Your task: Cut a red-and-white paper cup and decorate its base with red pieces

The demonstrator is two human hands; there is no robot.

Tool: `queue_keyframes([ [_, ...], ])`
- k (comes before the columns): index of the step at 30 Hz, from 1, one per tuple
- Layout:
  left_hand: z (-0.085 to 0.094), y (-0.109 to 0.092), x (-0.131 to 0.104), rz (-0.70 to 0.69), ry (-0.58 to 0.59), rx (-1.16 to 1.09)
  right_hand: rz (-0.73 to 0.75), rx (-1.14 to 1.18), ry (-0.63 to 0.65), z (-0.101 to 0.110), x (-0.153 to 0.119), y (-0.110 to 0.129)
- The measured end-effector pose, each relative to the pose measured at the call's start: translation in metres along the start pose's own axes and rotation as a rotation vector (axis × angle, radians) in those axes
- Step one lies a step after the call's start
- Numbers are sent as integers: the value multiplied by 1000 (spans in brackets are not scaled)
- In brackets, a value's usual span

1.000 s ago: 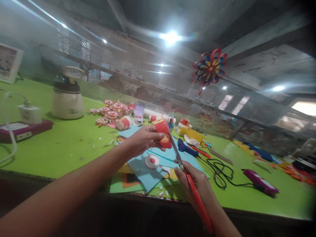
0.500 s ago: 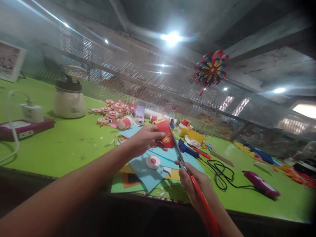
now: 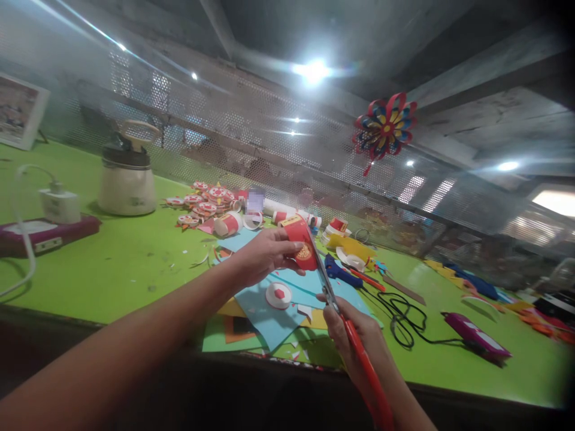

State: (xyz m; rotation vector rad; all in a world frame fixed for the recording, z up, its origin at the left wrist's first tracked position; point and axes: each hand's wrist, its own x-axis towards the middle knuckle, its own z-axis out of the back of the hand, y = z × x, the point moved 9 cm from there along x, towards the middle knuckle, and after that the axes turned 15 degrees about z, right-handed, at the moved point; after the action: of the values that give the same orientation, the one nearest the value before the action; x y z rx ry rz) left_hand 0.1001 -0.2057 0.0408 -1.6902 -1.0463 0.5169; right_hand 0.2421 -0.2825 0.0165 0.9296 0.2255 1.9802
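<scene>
My left hand (image 3: 265,254) grips a red paper cup (image 3: 294,233) with a gold emblem and a yellow band, fingers around its side. Wrapped around red-handled scissors (image 3: 354,335), my right hand (image 3: 359,335) lies lower and to the right. The blades point up and away, against the cup's right edge; whether they are fully together I cannot tell. Below the cup, a white disc with a red hexagon (image 3: 279,295) rests on light blue paper sheets (image 3: 269,326). Small white paper scraps (image 3: 305,312) lie beside the disc.
A blue glue gun (image 3: 341,270) with a tangled black cord lies right of the scissors, its cord reaching a purple power strip (image 3: 476,336). Several decorated paper discs (image 3: 209,200) and cut cups (image 3: 228,223) sit behind. A pale jar (image 3: 126,185) stands left.
The lower part of the scissors handles and my right wrist have shifted slightly to the left. My left hand and the red cup stay in nearly the same place.
</scene>
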Motion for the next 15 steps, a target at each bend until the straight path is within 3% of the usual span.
queue_keyframes([
  [15,2,3,3,2,21,-1,11,8,-9,0,0,3],
])
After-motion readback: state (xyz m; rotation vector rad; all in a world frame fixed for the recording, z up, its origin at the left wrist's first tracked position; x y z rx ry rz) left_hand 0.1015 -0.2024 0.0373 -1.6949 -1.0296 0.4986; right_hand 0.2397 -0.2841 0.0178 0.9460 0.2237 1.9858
